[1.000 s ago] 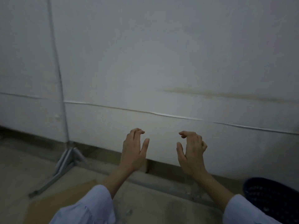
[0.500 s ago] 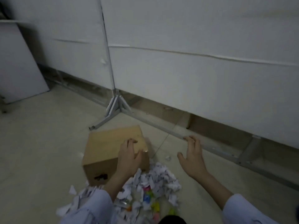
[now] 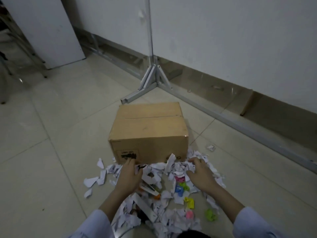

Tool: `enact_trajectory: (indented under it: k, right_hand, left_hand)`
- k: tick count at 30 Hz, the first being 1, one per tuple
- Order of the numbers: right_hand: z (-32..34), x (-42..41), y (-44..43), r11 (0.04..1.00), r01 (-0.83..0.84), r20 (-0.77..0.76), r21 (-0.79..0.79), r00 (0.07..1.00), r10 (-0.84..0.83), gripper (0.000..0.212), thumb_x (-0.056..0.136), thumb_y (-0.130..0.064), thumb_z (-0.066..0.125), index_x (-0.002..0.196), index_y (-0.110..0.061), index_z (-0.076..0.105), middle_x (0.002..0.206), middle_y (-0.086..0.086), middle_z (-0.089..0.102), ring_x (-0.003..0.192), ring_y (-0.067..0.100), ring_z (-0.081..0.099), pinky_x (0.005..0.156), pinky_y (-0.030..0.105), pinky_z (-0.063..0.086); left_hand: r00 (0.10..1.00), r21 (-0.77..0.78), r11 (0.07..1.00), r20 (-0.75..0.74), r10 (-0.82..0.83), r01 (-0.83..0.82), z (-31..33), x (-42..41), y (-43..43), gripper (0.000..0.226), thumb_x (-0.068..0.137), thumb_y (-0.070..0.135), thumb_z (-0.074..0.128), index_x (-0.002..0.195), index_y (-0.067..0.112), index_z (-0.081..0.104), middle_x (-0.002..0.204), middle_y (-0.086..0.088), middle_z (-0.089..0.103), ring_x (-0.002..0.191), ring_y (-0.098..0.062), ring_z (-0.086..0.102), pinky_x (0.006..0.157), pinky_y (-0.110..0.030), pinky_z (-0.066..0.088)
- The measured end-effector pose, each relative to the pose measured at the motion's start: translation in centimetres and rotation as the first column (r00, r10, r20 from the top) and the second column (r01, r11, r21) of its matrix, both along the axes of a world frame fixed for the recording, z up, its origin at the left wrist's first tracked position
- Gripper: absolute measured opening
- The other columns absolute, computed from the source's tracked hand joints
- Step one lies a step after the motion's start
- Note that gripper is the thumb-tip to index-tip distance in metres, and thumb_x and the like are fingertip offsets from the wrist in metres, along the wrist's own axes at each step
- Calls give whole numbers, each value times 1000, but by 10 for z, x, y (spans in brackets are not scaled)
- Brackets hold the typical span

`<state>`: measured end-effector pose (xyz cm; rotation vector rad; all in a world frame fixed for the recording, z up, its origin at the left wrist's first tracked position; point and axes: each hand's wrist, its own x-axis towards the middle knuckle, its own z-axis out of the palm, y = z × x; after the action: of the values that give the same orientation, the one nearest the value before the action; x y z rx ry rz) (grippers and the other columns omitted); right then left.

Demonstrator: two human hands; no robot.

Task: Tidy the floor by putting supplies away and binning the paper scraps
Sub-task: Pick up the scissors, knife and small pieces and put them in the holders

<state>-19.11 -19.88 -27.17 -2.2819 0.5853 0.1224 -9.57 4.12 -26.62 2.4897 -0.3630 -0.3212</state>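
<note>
Desk: What are the grips doing?

Me: I see the right grip (image 3: 200,174) clenched on the paper scraps (image 3: 154,174), with the fingers curled down over crumpled white pieces and the thumb drawn in against them. The left grip (image 3: 128,176) lies on the same heap, back up. Its fingertips are buried in the paper at the foot of the cardboard box (image 3: 149,131), so I cannot tell whether it grasps anything.

Desk: Where is that heap?

Me: It is on the tiled floor (image 3: 51,134), between the two grips and spreading toward 6 o'clock, down to the pale blue sleeves (image 3: 96,224). Its far edge touches the front face of the box. Coloured bits (image 3: 179,188) in blue, pink, yellow and green lie among the white paper and just beside it, at 6 o'clock from the right grip. One stray scrap (image 3: 211,148) sits apart at 1 o'clock from that grip, near the box's right corner.

Desk: And the box?

Me: It is at 12 o'clock from the grips, shut, with a seam across its top and dark print low on the front face. Beyond it, also at 12 o'clock, a metal frame foot (image 3: 151,79) stands on the floor against the white wall panels (image 3: 223,40). A white board (image 3: 42,28) leans at 10 o'clock.
</note>
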Motion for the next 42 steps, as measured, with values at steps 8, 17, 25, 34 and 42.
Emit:
enact_trajectory:
  k: [8, 17, 25, 34, 42]
  right_hand:
    - [-49, 17, 50, 972, -177, 109, 157, 981, 161, 10, 93, -13, 53, 99, -8, 59, 81, -5, 55, 74, 10, 54, 65, 28, 44]
    - [-80, 12, 105, 903, -381, 42, -198, 917, 396, 20, 88, -32, 56, 99, -15, 59, 100, 5, 55, 87, 25, 58, 68, 34, 46]
    - [-93, 13, 121, 783, -371, -48, -499, 914, 403, 23, 92, -25, 50, 112, -13, 52, 115, 7, 55, 111, 27, 49, 85, 38, 41]
    - [-89, 7, 101, 840, -338, -75, -423, 938, 340, 38, 91, -38, 54, 112, -7, 50, 117, 13, 47, 104, 32, 49, 80, 37, 39]
    - [-71, 6, 66, 972, -127, 192, 198, 977, 88, 27, 89, -31, 61, 79, -5, 62, 74, 6, 51, 63, 16, 47, 55, 26, 34]
  left_hand:
    - [994, 1, 996, -71, -89, 89, -55, -13, 16, 11, 90, 23, 57, 101, 20, 58, 89, 9, 60, 74, -3, 58, 58, -11, 42]
    - [851, 293, 806, -57, -522, 514, -80, -45, 35, 42, 63, 40, 53, 104, 36, 58, 113, 18, 55, 114, -12, 38, 88, -31, 30]
    - [821, 481, 721, 4, -571, 499, -86, -57, 36, 39, 68, 39, 61, 106, 33, 58, 111, 14, 51, 124, -13, 32, 98, -40, 15]
    - [916, 117, 910, 6, -401, 398, -68, -51, 50, 19, 78, 17, 58, 96, 12, 56, 92, -6, 60, 85, -24, 55, 71, -33, 43]
    - [985, 43, 985, 41, -168, 166, -64, -49, 67, 18, 89, 12, 51, 79, 11, 36, 71, -3, 41, 65, -19, 35, 58, -30, 28]
